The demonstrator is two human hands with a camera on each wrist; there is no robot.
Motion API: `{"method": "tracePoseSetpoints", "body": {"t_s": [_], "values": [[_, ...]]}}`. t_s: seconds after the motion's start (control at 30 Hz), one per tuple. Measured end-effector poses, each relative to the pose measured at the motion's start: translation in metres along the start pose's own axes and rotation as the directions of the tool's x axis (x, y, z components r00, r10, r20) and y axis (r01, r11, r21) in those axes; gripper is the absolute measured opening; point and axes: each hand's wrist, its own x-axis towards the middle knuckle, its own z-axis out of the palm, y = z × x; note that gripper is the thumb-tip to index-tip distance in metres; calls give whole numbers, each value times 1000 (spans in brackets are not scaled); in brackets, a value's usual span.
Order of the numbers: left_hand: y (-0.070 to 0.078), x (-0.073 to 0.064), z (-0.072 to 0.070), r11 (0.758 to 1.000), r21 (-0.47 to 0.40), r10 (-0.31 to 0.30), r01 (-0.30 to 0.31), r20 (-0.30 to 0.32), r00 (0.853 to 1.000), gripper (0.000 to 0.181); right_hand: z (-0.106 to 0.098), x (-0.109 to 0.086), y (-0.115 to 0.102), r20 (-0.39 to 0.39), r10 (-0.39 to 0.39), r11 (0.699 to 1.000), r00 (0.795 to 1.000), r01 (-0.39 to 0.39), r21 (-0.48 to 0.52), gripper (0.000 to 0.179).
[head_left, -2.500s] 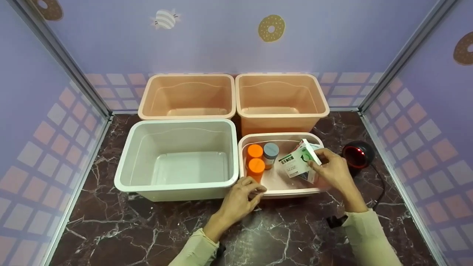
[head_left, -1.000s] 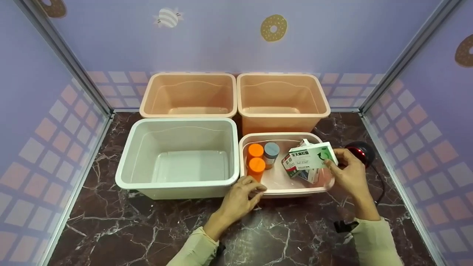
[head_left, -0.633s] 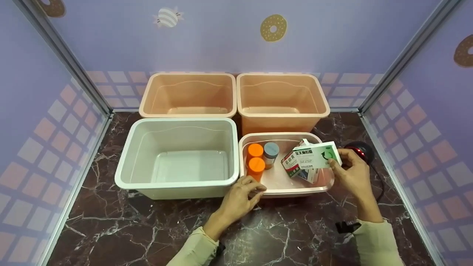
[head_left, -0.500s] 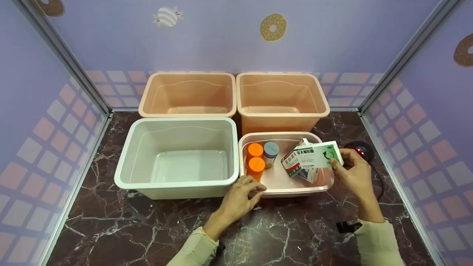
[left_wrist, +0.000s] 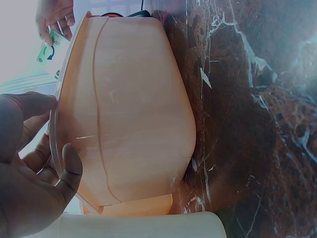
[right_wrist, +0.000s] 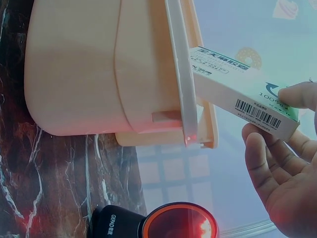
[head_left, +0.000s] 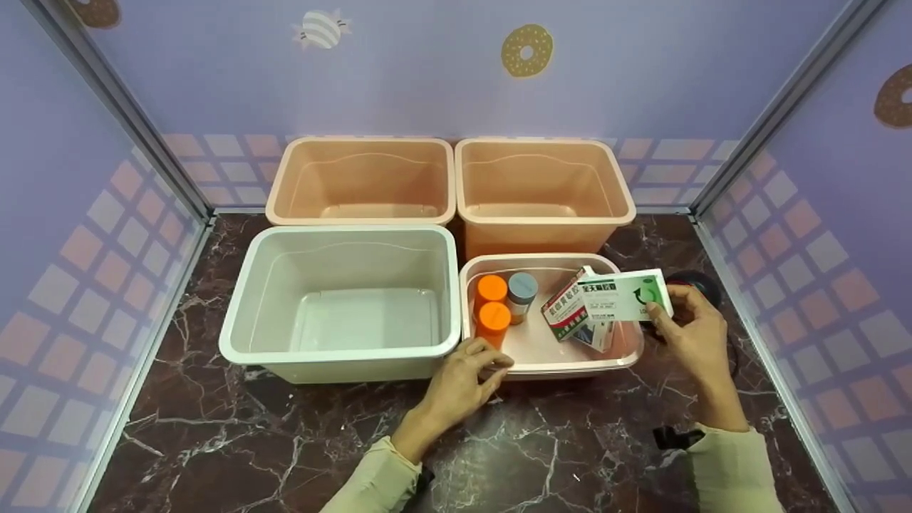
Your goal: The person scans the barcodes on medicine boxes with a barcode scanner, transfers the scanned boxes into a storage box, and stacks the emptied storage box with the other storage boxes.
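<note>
My right hand [head_left: 692, 336] pinches a white and green medicine box [head_left: 618, 298] by its right end, thumb on the front. It is raised over the right side of the pink bin [head_left: 563, 368]. In the right wrist view a barcode shows on the narrow side of the medicine box [right_wrist: 242, 101]. My left hand [head_left: 464, 376] holds the bin's front rim near its left corner, with the thumb outside. Inside the bin stand two orange-capped bottles [head_left: 493, 315] and a grey-capped bottle [head_left: 522, 288]. A red and green medicine box [head_left: 564, 313] lies among other boxes, partly covered by the held one.
A black barcode scanner [right_wrist: 178, 220] with a red-lit window stands right of the pink bin, mostly behind my right hand in the head view. A large white bin [head_left: 342, 355] is at the left. Two orange bins [head_left: 362, 217] stand behind, against the patterned wall.
My right hand has lifted the medicine box from among the others and carried it right, turning it level. The red and green box beneath is now more exposed. The left hand has stayed put.
</note>
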Motion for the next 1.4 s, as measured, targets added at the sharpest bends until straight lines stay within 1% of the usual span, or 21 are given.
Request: {"method": "tracePoseSetpoints", "body": {"t_s": [0.13, 0.3, 0.4, 0.5, 0.6, 0.73, 0.8, 0.93, 1.07, 1.2, 1.4], "values": [[-1, -1, 1, 1000, -5, 24, -24, -18, 1000, 12, -2, 0, -4, -10, 21, 999, 1000, -20, 33, 28], [-2, -1, 2, 999, 8, 39, -39, -32, 999, 12, -9, -6, -26, -5, 36, 999, 999, -35, 38, 28], [-2, -1, 2, 999, 14, 47, -47, -41, 998, 12, -12, -6, -31, -4, 34, 998, 999, -33, 60, 28], [-2, -1, 2, 999, 13, 46, -45, -40, 998, 12, -15, -6, -32, -10, 41, 996, 999, -40, 84, 28], [-2, -1, 2, 999, 3, 32, -32, -30, 999, 12, -18, -6, -34, -22, 42, 994, 999, -39, 102, 27], [-1, -1, 1, 1000, -14, 8, -9, -8, 1000, 12, -22, -4, -32, -40, 45, 993, 998, -40, 115, 26], [-1, -1, 1, 1000, -18, 3, -3, -2, 1000, 13, -23, -2, -28, -48, 63, 991, 997, -57, 121, 26], [-1, -1, 1, 1000, -21, 6, -7, -7, 1000, 13, -25, 4, -10, -71, 100, 986, 992, -89, 142, 24], [-2, -1, 2, 999, -20, 25, -25, -27, 999, 12, -26, 9, 5, -78, 84, 983, 993, -70, 169, 25], [-3, -1, 3, 999, -12, 30, -31, -30, 999, 11, -28, 11, 8, -84, 76, 983, 994, -60, 173, 24], [-2, -1, 2, 1000, -9, 7, -7, -11, 1000, 11, -34, 13, 7, -119, 86, 985, 989, -66, 162, 21]]}}
